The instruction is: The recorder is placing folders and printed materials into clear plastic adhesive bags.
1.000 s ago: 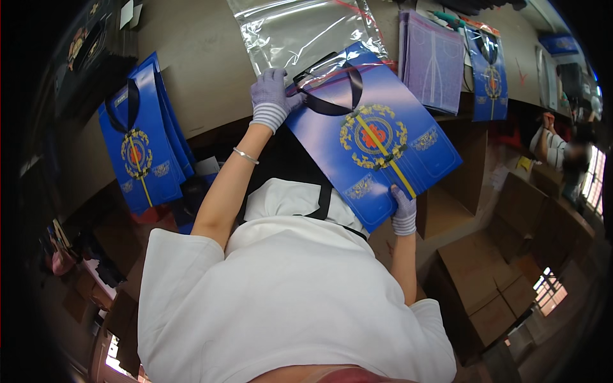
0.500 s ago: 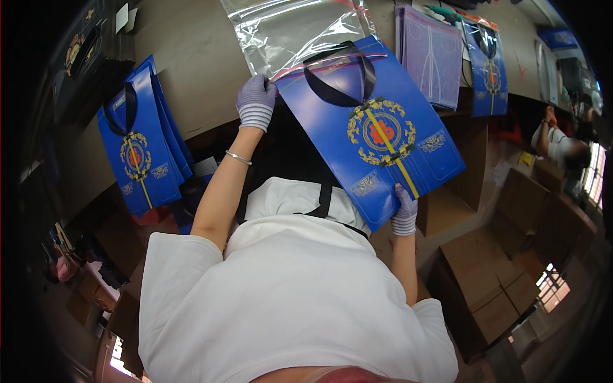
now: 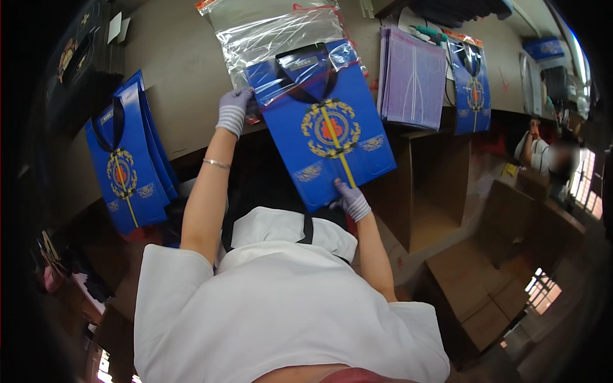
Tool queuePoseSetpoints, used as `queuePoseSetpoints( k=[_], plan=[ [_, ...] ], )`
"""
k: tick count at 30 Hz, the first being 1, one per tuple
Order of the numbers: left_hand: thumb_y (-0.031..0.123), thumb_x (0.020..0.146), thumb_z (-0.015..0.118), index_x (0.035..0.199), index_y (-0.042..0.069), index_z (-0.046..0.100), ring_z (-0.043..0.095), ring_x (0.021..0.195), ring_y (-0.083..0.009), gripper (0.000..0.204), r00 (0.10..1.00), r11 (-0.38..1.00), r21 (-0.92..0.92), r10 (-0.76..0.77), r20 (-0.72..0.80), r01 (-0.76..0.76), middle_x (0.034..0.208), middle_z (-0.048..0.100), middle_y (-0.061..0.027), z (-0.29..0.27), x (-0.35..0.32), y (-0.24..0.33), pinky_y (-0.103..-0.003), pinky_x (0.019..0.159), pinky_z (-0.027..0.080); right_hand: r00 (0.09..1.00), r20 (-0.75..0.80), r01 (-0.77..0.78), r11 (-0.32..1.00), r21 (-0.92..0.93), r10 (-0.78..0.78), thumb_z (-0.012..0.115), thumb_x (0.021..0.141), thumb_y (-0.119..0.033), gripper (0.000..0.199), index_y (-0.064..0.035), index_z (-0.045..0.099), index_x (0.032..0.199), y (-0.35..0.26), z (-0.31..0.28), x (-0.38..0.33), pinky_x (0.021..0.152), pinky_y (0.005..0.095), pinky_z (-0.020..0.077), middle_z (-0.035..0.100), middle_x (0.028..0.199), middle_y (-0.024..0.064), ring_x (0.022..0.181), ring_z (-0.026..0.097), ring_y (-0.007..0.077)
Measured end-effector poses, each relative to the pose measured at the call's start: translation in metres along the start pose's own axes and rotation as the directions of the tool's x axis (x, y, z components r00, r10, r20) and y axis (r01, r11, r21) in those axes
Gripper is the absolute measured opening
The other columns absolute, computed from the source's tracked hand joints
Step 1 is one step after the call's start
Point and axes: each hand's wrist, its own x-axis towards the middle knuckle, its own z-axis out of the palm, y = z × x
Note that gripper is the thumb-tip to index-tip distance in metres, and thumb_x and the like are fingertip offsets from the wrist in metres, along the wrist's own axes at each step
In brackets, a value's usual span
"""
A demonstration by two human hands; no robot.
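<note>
Left of the bag [image 3: 331, 132], other bags [image 3: 121, 153] hang over the edge of the table [image 3: 175, 80]. At the bag's upper left corner, the left hand [image 3: 235, 105] pinches the edge of the clear sleeve [image 3: 274, 29], fingers nearly closed. The sleeve now covers more of the bag's top than half a second ago; I judge the insertion begun, most of the bag outside. At its bottom edge, the right hand [image 3: 351, 198] grips it, thumb in front.
</note>
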Motion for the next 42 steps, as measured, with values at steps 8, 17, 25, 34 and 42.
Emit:
queuePoseSetpoints(
  k=[8, 17, 25, 34, 42],
  plan=[
    [0.02, 0.07, 0.074, 0.084, -0.002, 0.067, 0.054, 0.056, -0.0105, 0.027, 0.971, 0.873, 0.485, 0.159, -0.179, -0.053, 0.067, 0.064, -0.0054, 0.0, 0.03, 0.035, -0.025, 0.055, 0.045, 0.618, 0.114, 0.563, 0.336, -0.755, -0.778, 0.05, 0.083, -0.011, 0.018, -0.0002, 0.061, 0.093, -0.217, 0.026, 0.076, 0.066, 0.0281, 0.0458, 0.063, 0.078, 0.0114, 0.072, 0.058, 0.019],
    [0.015, 0.071, 0.074, 0.09, -0.003, 0.066, 0.06, 0.064, -0.0128, 0.027, 0.973, 0.928, 0.364, 0.15, -0.174, -0.078, 0.076, 0.066, -0.0082, 0.011, 0.03, 0.04, -0.025, 0.058, 0.049, 0.524, 0.036, 0.456, 0.244, -0.856, -0.851, 0.066, 0.074, -0.023, 0.025, -0.0028, 0.066, 0.088, -0.29, 0.057, 0.21, 0.069, 0.0303, 0.0482, 0.066, 0.079, 0.0133, 0.072, 0.063, 0.0243],
    [0.007, 0.075, 0.069, 0.091, -0.006, 0.065, 0.06, 0.062, -0.0134, 0.021, 0.976, 0.983, 0.172, 0.093, -0.194, -0.059, 0.077, 0.065, -0.0097, 0.001, 0.01, 0.039, -0.025, 0.055, 0.052, 0.582, 0.075, 0.539, 0.315, -0.781, -0.81, 0.069, 0.075, -0.019, 0.026, 0.0021, 0.065, 0.09, -0.285, 0.061, 0.179, 0.069, 0.0253, 0.0468, 0.066, 0.08, 0.0111, 0.07, 0.059, 0.0142],
    [0.004, 0.077, 0.063, 0.089, -0.006, 0.063, 0.056, 0.051, -0.0118, 0.015, 0.989, 0.974, 0.223, 0.063, -0.13, -0.032, 0.069, 0.063, -0.0084, 0.003, -0.06, -0.014, -0.024, 0.045, 0.045, 0.719, -0.105, 0.494, 0.611, -0.618, -0.687, 0.065, 0.08, -0.014, 0.023, 0.0041, 0.063, 0.094, -0.188, 0.0, 0.112, 0.064, 0.0209, 0.0432, 0.06, 0.079, 0.0033, 0.069, 0.051, 0.0079],
    [0.005, 0.08, 0.06, 0.081, -0.002, 0.063, 0.056, 0.057, -0.0088, 0.007, 0.939, 0.838, 0.527, -0.282, 0.199, 0.14, 0.067, 0.062, -0.0041, -0.026, -0.159, -0.093, -0.024, 0.054, 0.047, 0.974, -0.096, 0.137, 0.875, -0.464, -0.204, 0.063, 0.083, -0.021, 0.02, -0.0029, 0.063, 0.091, -0.043, -0.1, 0.051, 0.057, 0.0245, 0.0478, 0.064, 0.075, 0.0058, 0.063, 0.06, 0.0138]
  ],
)
